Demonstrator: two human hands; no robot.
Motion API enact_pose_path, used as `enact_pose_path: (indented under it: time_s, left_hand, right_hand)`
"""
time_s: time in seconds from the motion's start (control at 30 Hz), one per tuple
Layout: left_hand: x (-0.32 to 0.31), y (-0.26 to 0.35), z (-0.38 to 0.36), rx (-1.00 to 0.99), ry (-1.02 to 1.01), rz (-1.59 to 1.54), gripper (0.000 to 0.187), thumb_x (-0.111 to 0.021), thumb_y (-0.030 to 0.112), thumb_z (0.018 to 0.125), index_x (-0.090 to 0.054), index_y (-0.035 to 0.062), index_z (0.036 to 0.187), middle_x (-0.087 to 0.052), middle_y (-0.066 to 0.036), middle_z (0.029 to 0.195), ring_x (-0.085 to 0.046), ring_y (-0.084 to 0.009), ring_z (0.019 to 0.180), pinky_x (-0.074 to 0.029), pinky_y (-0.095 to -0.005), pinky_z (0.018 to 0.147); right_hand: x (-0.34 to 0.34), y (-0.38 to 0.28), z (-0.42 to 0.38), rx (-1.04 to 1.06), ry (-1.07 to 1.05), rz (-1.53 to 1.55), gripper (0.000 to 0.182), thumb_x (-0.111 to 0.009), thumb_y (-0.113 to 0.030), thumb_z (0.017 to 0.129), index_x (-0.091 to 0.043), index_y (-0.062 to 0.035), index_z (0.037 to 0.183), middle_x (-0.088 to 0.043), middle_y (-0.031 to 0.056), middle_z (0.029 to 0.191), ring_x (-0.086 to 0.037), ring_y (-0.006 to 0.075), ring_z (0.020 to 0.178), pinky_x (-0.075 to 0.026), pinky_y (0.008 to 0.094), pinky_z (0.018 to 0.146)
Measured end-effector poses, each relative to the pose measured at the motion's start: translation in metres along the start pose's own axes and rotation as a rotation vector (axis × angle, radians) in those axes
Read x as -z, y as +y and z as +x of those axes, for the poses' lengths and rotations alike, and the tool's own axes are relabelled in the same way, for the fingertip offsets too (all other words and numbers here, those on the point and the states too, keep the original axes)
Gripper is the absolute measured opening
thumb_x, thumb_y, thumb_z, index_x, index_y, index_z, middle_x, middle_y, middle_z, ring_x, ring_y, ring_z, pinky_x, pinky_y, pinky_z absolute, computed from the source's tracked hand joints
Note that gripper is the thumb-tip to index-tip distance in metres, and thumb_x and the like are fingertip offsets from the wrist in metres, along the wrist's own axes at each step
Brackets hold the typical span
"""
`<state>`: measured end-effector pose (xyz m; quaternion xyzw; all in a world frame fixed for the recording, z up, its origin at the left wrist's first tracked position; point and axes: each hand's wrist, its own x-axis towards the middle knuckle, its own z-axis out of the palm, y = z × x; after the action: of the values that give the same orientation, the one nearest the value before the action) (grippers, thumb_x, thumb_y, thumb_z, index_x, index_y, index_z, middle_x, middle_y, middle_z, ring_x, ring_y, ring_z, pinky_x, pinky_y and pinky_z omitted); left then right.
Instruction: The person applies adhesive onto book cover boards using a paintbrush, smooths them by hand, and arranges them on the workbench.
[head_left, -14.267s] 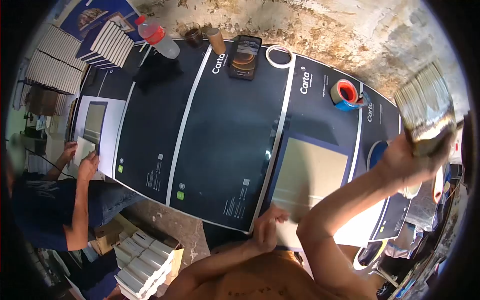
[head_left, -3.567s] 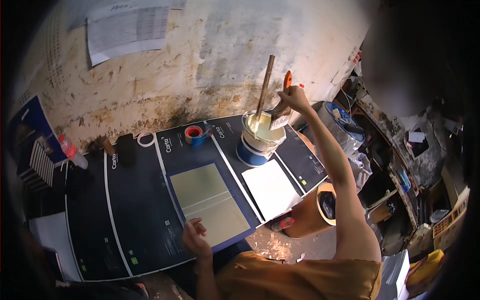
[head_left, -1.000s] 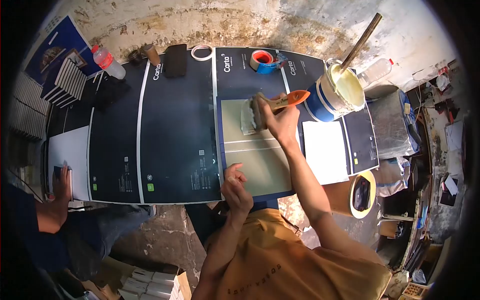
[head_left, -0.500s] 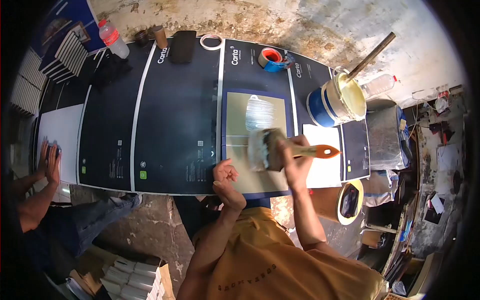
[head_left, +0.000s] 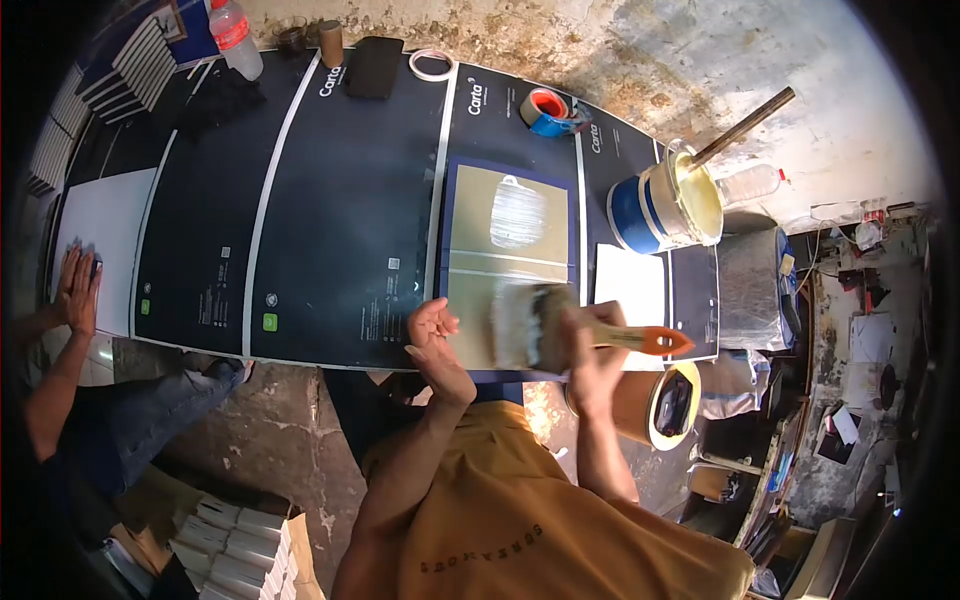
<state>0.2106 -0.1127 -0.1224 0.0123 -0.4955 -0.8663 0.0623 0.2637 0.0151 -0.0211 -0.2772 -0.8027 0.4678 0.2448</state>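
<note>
My right hand (head_left: 594, 358) is closed round the handle of a wide paintbrush (head_left: 650, 340) with an orange end. Its pale, white-coated bristles, smeared by motion, are over the near half of a tan board panel (head_left: 472, 225) with a dark blue border. A streaky white coating (head_left: 518, 220) covers part of the panel's far half. Beside the panel's near left corner, my left hand (head_left: 437, 345) is raised with loosely curled fingers apart and nothing in it. White paper (head_left: 630, 270) lies right of the panel, partly behind my right hand.
A blue and white bucket (head_left: 640, 215) of pale paste with a stick (head_left: 745, 128) stands at the right. Tape rolls (head_left: 550, 112) and a bottle (head_left: 237, 45) line the back. At far left, another person's hands (head_left: 78, 290) rest on a white sheet (head_left: 105, 235).
My right hand and the brush have moved toward the panel's near edge. My left hand stays raised beside the panel. The whole view has shifted slightly.
</note>
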Motion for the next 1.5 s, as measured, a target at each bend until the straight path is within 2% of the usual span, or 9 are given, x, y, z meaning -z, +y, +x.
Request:
enact_pose_path:
  time_s: [0.13,0.33,0.47,0.6,0.83,1.0,1.17,1.33,1.5]
  left_hand:
    - [0.002,0.002,-0.001,0.037,-0.035,0.023,0.08,-0.014,0.07,0.097,-0.053,0.0026,0.118,-0.048,-0.003,0.086,-0.041,-0.012,0.08,-0.032,-0.028,0.077]
    - [0.001,0.002,-0.003,0.037,-0.091,0.04,0.079,-0.012,0.065,0.099,-0.056,0.0005,0.111,-0.048,-0.003,0.078,-0.042,-0.0116,0.072,-0.034,-0.0273,0.071]
    - [-0.004,0.005,0.0,-0.035,-0.136,0.25,0.075,-0.011,0.056,0.103,-0.059,-0.0013,0.106,-0.05,-0.003,0.072,-0.042,-0.012,0.067,-0.034,-0.0269,0.065]
    - [-0.005,0.007,0.001,-0.062,-0.148,0.382,0.069,-0.015,0.05,0.103,-0.06,-0.0032,0.105,-0.051,-0.007,0.071,-0.045,-0.015,0.065,-0.036,-0.0284,0.06]
    - [-0.005,0.011,0.005,-0.12,-0.136,0.389,0.067,-0.018,0.047,0.104,-0.061,-0.0037,0.102,-0.05,-0.01,0.068,-0.047,-0.0177,0.061,-0.035,-0.0306,0.054]
    - [-0.011,0.008,-0.001,-0.04,-0.147,0.474,0.078,-0.009,0.055,0.102,-0.063,-0.0008,0.096,-0.05,-0.004,0.067,-0.044,-0.0128,0.062,-0.034,-0.0278,0.058]
    - [-0.01,0.004,0.001,-0.112,-0.148,0.531,0.08,-0.008,0.056,0.103,-0.063,-0.001,0.094,-0.049,-0.003,0.066,-0.043,-0.0123,0.061,-0.034,-0.0273,0.058]
    - [-0.013,0.005,0.0,-0.054,-0.093,0.517,0.082,-0.007,0.059,0.101,-0.063,-0.0006,0.096,-0.048,-0.002,0.067,-0.042,-0.0114,0.062,-0.033,-0.0269,0.059]
    - [-0.011,-0.001,-0.001,-0.011,-0.114,0.427,0.086,-0.006,0.064,0.099,-0.063,-0.0009,0.097,-0.048,-0.002,0.07,-0.04,-0.011,0.066,-0.032,-0.0258,0.063]
  right_hand:
    - [0.016,0.04,-0.005,0.039,-0.128,-0.157,0.02,-0.069,-0.013,0.085,-0.054,0.0005,0.086,-0.058,0.0065,0.079,-0.051,0.0142,0.075,-0.044,0.0304,0.068]
    - [0.082,0.024,0.041,0.222,0.272,-0.391,0.025,-0.072,-0.014,0.085,-0.053,-0.0014,0.074,-0.055,0.0015,0.065,-0.049,0.0068,0.058,-0.04,0.0234,0.053]
    - [0.012,-0.001,0.068,0.316,0.264,0.025,0.025,-0.073,-0.018,0.085,-0.056,-0.0006,0.08,-0.057,0.0027,0.071,-0.05,0.0078,0.065,-0.041,0.0248,0.057]
    - [-0.069,-0.012,0.093,0.219,0.088,0.005,0.025,-0.073,-0.017,0.084,-0.057,-0.0004,0.077,-0.059,0.0071,0.067,-0.054,0.0119,0.065,-0.044,0.0294,0.06]
    - [-0.014,0.022,0.144,0.417,0.178,-0.39,0.024,-0.073,-0.013,0.084,-0.057,0.0007,0.071,-0.058,0.0087,0.059,-0.054,0.0119,0.054,-0.043,0.0285,0.05]
    - [-0.024,-0.01,0.165,0.379,0.21,-0.176,0.03,-0.076,-0.024,0.08,-0.059,-0.0007,0.075,-0.062,0.0108,0.061,-0.058,0.0123,0.057,-0.049,0.0319,0.056]
    - [-0.077,-0.007,0.181,0.254,-0.004,-0.21,0.03,-0.074,-0.026,0.08,-0.058,-0.0005,0.079,-0.063,0.0198,0.067,-0.069,0.0365,0.069,-0.052,0.0402,0.064]
    - [-0.027,0.007,0.18,0.297,0.158,-0.469,0.029,-0.073,-0.025,0.081,-0.059,-0.0003,0.076,-0.063,0.0152,0.064,-0.062,0.0226,0.057,-0.05,0.0369,0.059]
    - [-0.018,0.022,0.123,0.295,0.173,0.016,0.025,-0.074,-0.018,0.081,-0.058,0.0018,0.078,-0.058,0.0079,0.065,-0.054,0.0137,0.063,-0.046,0.0307,0.06]
